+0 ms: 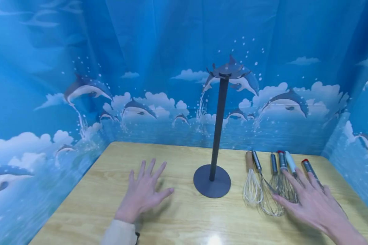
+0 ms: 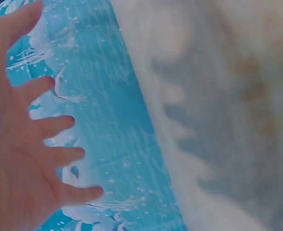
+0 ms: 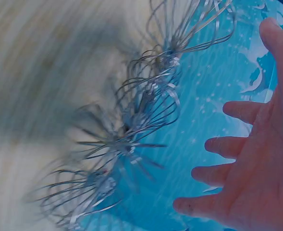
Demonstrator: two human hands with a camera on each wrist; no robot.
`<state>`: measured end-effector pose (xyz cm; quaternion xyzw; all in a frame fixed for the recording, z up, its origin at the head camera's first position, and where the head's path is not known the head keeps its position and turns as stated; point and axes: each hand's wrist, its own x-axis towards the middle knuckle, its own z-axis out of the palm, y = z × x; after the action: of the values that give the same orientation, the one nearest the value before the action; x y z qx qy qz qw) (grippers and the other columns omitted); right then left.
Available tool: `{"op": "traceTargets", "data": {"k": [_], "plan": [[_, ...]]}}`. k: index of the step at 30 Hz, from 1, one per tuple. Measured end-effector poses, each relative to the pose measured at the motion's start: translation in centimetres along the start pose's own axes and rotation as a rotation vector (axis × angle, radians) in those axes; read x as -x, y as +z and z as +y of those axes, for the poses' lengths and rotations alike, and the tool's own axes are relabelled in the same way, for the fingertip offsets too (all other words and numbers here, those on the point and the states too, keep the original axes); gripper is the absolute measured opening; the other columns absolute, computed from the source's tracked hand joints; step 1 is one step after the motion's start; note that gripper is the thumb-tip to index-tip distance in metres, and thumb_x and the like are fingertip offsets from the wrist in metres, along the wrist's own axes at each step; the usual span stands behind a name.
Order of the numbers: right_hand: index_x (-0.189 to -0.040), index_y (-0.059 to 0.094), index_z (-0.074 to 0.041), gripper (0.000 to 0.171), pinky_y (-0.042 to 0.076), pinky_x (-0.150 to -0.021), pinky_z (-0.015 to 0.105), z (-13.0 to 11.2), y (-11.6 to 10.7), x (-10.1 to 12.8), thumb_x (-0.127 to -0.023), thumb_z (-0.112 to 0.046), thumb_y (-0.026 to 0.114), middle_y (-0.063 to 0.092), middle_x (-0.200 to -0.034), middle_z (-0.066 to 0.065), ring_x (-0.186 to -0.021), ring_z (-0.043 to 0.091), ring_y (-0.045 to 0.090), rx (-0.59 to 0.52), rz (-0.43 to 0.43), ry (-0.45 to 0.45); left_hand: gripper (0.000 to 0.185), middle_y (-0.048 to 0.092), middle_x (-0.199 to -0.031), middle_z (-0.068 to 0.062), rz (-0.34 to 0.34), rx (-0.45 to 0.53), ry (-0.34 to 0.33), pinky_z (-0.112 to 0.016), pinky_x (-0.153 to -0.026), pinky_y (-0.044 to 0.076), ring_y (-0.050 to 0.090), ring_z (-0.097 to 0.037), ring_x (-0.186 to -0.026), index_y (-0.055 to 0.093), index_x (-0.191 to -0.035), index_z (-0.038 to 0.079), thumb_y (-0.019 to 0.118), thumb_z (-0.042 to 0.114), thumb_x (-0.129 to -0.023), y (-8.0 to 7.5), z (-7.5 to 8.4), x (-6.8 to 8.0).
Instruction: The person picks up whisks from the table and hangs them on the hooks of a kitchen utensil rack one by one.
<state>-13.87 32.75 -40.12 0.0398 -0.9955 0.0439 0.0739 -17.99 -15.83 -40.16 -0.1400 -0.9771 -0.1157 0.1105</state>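
My left hand (image 1: pixel 144 190) lies flat with spread fingers on the wooden table (image 1: pixel 184 221), left of a dark grey stand (image 1: pixel 216 136) with a round base and a hooked top disc. My right hand (image 1: pixel 309 200) hovers open with spread fingers over the wire ends of a row of several whisks (image 1: pixel 271 183) lying side by side on the right. The leftmost whisk (image 1: pixel 251 182) has a wooden handle and white wires. In the right wrist view the hand (image 3: pixel 252 159) is beside the wire loops (image 3: pixel 131 139). In the left wrist view the left hand (image 2: pixel 26 144) holds nothing.
A blue dolphin-print curtain (image 1: pixel 141 68) walls the table on the left, back and right. Bare tabletop lies in front of the stand and between the two hands.
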Motion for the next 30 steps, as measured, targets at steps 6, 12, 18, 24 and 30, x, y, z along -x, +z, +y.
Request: {"op": "traceTargets", "data": {"k": [6,12,18,24,30], "plan": [[-0.151,0.047,-0.005,0.087,0.033,-0.097,0.083,-1.4,-1.4,-1.5,-0.093,-0.069,0.057,0.035,-0.156,0.036,-0.134,0.067,0.036,-0.02,0.017,-0.097,0.074,0.048,-0.157,-0.015,0.222,0.126,0.147,-0.072,-0.104,0.041,0.046,-0.042,-0.144,0.047,-0.154,0.024,0.067,0.058,-0.091,-3.0,0.9,-2.3],[-0.145,0.056,-0.005,0.084,0.048,-0.085,0.073,-3.3,-2.1,-2.5,-0.093,-0.071,0.056,0.049,-0.146,0.034,-0.125,0.06,0.051,-0.049,0.016,-0.108,0.057,0.06,-0.146,-0.008,0.428,0.326,0.294,-0.061,-0.105,0.045,0.054,-0.03,-0.136,0.058,-0.145,0.021,0.075,0.036,-0.092,-6.5,3.2,-4.4],[-0.141,0.06,-0.006,0.079,0.054,-0.076,0.065,-4.9,-1.8,-3.4,-0.093,-0.069,0.057,0.058,-0.139,0.032,-0.118,0.056,0.058,-0.067,0.012,-0.143,0.047,0.064,-0.139,-0.008,0.569,0.453,0.447,-0.055,-0.11,0.043,0.057,-0.026,-0.133,0.063,-0.139,0.014,0.073,0.023,-0.094,-9.6,6.0,-6.4],[-0.138,0.063,-0.007,0.071,0.057,-0.072,0.056,-6.2,-1.2,-4.4,-0.097,-0.064,0.054,0.067,-0.127,0.027,-0.101,0.044,0.069,-0.103,-0.022,-0.176,0.044,0.064,-0.137,-0.012,0.645,0.497,0.581,-0.046,-0.11,0.045,0.057,-0.024,-0.131,0.064,-0.136,0.008,0.072,0.019,-0.094,-12.5,8.9,-8.6],[-0.139,0.063,-0.006,0.068,0.056,-0.077,0.059,-6.9,-0.7,-5.1,-0.101,-0.062,0.049,0.07,-0.122,0.026,-0.105,0.047,0.068,-0.068,-0.039,-0.229,0.047,0.059,-0.141,-0.014,0.654,0.514,0.619,-0.046,-0.111,0.044,0.053,-0.026,-0.134,0.061,-0.14,0.008,0.07,0.021,-0.096,-14.2,11.2,-10.5]]}}
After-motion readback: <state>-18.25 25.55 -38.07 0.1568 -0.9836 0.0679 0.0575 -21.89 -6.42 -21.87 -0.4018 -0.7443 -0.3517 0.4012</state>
